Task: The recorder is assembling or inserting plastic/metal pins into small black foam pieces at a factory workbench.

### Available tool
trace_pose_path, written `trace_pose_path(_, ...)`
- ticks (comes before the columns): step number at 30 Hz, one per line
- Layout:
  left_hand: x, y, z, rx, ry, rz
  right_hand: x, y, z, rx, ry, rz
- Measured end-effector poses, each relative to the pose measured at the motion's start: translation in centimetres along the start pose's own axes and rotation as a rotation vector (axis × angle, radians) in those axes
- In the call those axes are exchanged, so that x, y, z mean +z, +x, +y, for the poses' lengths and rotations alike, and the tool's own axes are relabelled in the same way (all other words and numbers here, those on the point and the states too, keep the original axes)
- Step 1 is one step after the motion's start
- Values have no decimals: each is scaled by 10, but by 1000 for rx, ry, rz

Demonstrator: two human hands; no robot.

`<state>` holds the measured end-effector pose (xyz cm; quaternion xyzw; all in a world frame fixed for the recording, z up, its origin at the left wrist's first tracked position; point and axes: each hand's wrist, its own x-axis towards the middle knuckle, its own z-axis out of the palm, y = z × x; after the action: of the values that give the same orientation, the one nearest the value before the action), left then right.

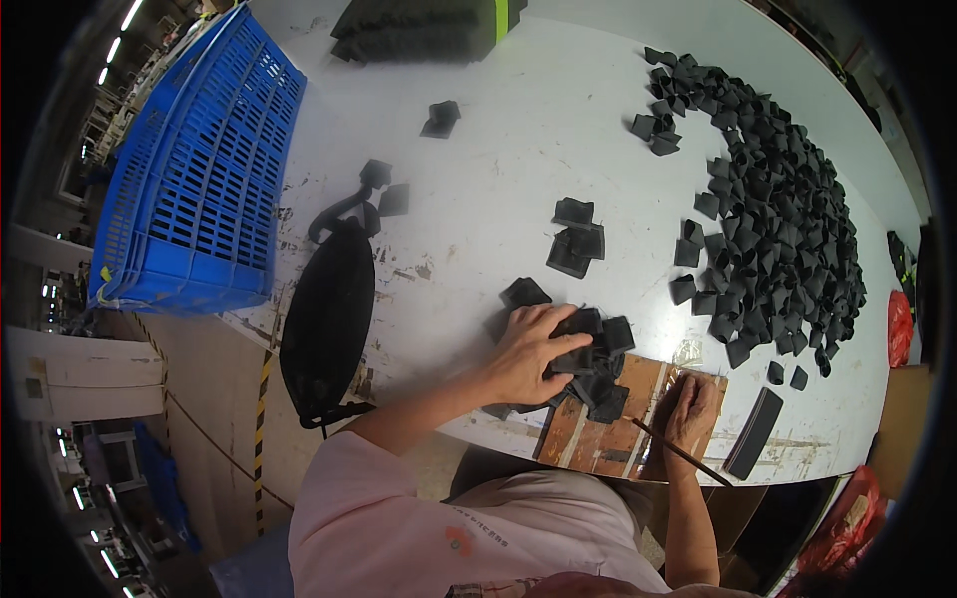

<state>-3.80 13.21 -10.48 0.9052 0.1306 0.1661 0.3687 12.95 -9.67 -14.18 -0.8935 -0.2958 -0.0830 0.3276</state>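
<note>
Tabletop (478, 189) scuffed, floor (214, 399) tape-striped; left fingers (570, 345) wide over black pieces (604, 401), right fingers (686, 395) unclear

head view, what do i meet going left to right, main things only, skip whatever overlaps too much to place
Blue crate, long black pointed object, left hand, right hand, flat dark block, red bundle at the right edge.

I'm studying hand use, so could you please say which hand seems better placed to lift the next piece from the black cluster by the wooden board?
Probably the left hand: it rests on the black cluster, fingers spread, while the right hand is farther right, over the wooden board, apart from it.
</note>
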Motion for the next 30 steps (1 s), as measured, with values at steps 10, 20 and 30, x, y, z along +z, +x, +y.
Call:
trace_pose_path(10,-106,45,-164,-410,712,451,0,2,-8,39,18,-18)
trace_pose_path(20,-120,54,-200,-640,938,508,-3,4,-13,53,56,-27)
trace_pose_path(30,-89,64,-214,-769,853,630,-1,3,-12,15,66,-42)
